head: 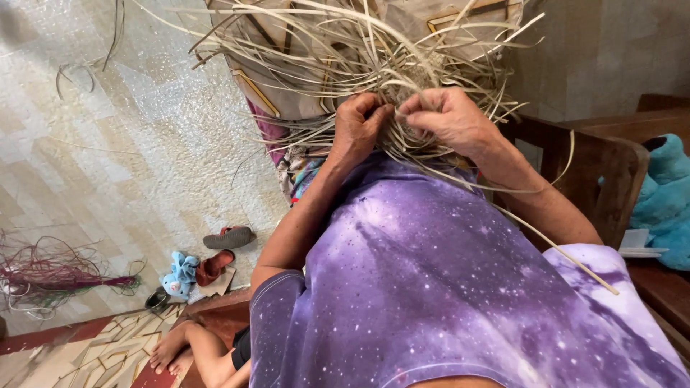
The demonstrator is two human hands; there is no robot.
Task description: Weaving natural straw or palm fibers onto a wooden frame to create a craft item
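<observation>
So the person in the purple galaxy-print shirt [445, 287] has both hands buried in a big tangle of pale flat weaving strips [345, 50], right up against their chest, with loose ends fanning out in every direction. The left hand [358, 129] is curled shut around a bunch of strands, knuckles up, and the right hand [449, 118] is pinching strips between thumb and fingertips just beside it, the two hands almost touching. If you ask me, the trick with this kind of work is keeping the left grip firm so the crossing doesn't slide while the right feeds one strip at a time, and keeping the long loose ends from kinking, like that one strip [568, 251] trailing down over the right forearm. Honestly though, you can't see the actual woven part: the hands and the mess of strands cover it, so I can't tell what pattern or shape is forming. The top of the bundle is cut off too. There's patterned cloth [287, 93] behind it, hard to make out. Elsewhere: a wooden chair [604, 165], something teal and fluffy [665, 194], sandals [228, 237] on the tiled floor [144, 158], a bundle of purple and green strands [50, 276], and someone's bare foot [169, 348].
</observation>
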